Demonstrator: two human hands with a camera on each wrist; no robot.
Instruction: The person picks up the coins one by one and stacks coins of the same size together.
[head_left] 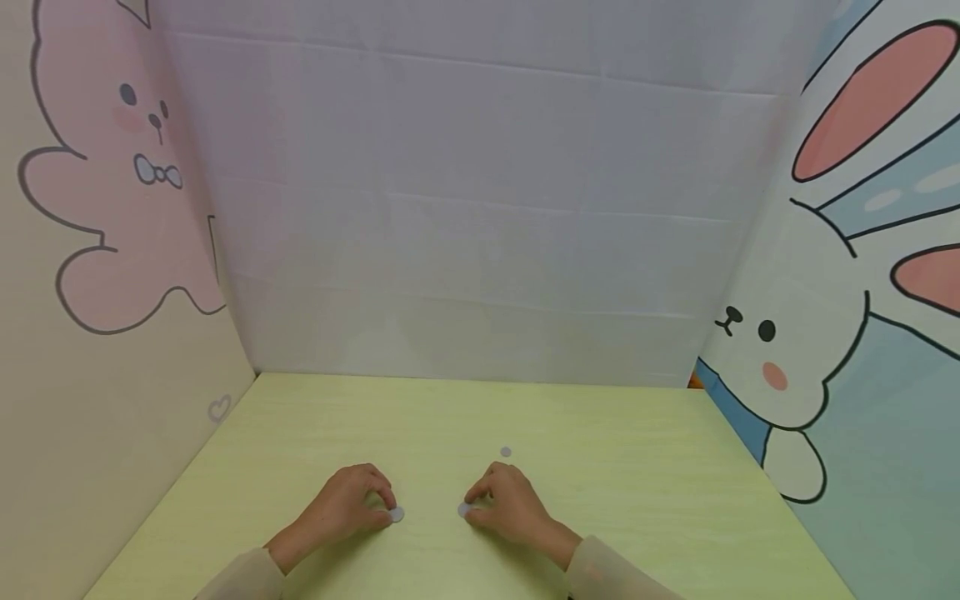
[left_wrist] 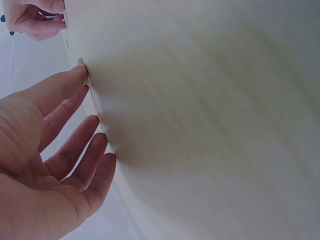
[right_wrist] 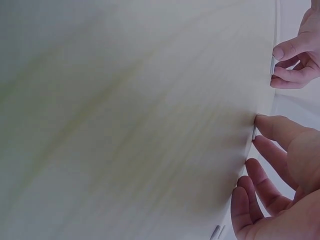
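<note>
A small round grey disc (head_left: 397, 514) lies on the yellow table at the left, its rim between the thumb and index fingertip of my left hand (head_left: 348, 502). In the left wrist view, the thin edge of this disc (left_wrist: 80, 62) shows beside the thumb tip, and the other fingers touch or nearly touch the table. My right hand (head_left: 510, 502) pinches a second grey disc (head_left: 463, 509), also flat at the table surface; its edge (right_wrist: 254, 132) shows in the right wrist view. Just beyond the right hand's knuckles lies a third grey disc (head_left: 506, 452), untouched.
The pale yellow table (head_left: 420, 425) has a white cloth wall (head_left: 480, 208) behind it. On the left stands a panel with a pink cartoon animal (head_left: 112, 192), on the right one with a white rabbit (head_left: 795, 350). A short gap separates the two hands.
</note>
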